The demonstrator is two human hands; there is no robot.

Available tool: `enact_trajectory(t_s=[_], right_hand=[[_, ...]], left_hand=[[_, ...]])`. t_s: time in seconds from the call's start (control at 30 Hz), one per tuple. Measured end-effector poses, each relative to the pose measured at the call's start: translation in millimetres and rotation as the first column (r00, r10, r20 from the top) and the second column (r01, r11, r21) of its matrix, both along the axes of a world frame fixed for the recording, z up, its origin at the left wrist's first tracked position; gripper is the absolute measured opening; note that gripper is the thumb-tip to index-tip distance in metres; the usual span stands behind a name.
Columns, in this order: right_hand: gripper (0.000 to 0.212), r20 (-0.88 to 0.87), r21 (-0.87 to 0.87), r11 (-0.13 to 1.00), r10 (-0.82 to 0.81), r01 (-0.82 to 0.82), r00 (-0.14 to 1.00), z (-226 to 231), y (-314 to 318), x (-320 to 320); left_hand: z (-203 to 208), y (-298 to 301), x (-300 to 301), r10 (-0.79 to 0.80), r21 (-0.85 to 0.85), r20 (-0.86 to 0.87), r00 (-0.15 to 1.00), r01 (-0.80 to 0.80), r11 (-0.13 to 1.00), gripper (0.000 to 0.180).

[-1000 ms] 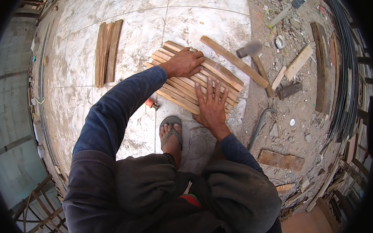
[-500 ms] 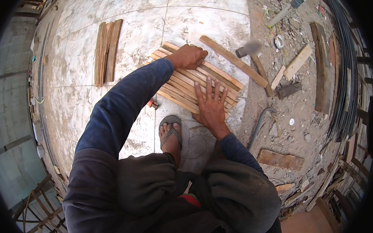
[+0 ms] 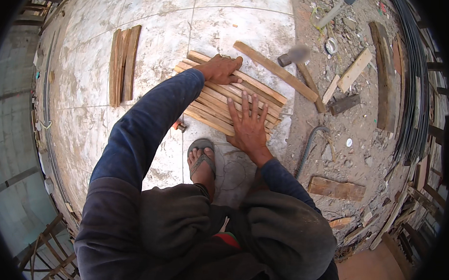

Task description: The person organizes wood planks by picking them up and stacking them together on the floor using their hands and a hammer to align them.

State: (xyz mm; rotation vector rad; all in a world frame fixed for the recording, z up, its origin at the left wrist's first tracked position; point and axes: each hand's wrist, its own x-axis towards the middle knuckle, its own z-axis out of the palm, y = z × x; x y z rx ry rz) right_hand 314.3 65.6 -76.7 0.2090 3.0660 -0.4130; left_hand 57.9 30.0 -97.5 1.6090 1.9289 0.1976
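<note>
Several narrow wooden slats point(image 3: 217, 103) lie side by side, tilted across the pale floor slab in front of me. My left hand point(image 3: 220, 69) reaches over to their far edge, with its fingers curled over the farthest slat point(image 3: 261, 85) and the thumb on the near side. A darker gap shows beside that slat. Flat on the right part of the row rests my right hand point(image 3: 250, 128), fingers spread and pointing away from me. A separate wooden strip point(image 3: 275, 69) lies just beyond the row, at the right.
A hammer point(image 3: 307, 78) lies beyond the strip. Left of my arm are several boards point(image 3: 124, 65). A red-and-metal tool point(image 3: 179, 125) sits near my sandalled foot point(image 3: 202, 161). Rubble, wood scraps point(image 3: 337, 189), a bent bar point(image 3: 310, 149) and dark rods point(image 3: 416, 98) fill the right.
The view has shifted slightly, so everything sits a little farther left. Both hands keep nearly the same places on the slats.
</note>
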Motion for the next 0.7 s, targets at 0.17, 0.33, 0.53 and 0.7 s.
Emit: enact_trajectory(t_s=[0.17, 0.33, 0.53, 0.7], right_hand=[[0.123, 0.003, 0.012, 1.0, 0.006, -0.006, 1.0, -1, 0, 0], [0.122, 0.012, 0.024, 1.0, 0.0, 0.0, 1.0, -3, 0, 1], [0.121, 0.008, 0.027, 1.0, -0.003, 0.003, 1.0, -5, -1, 1], [0.122, 0.02, 0.024, 1.0, -0.006, 0.005, 1.0, -3, -1, 0]], left_hand=[[-11, -6, 1, -0.034, 0.095, -0.048, 0.998, 0.038, 0.995, 0.049], [-9, -4, 7, -0.025, 0.032, -0.119, 0.993, 0.029, 0.999, 0.052], [-7, -1, 11, 0.075, -0.001, -0.203, 0.976, -0.077, 0.997, 0.052], [-1, -2, 13, 0.067, -0.104, -0.194, 0.979, -0.088, 0.991, 0.059]])
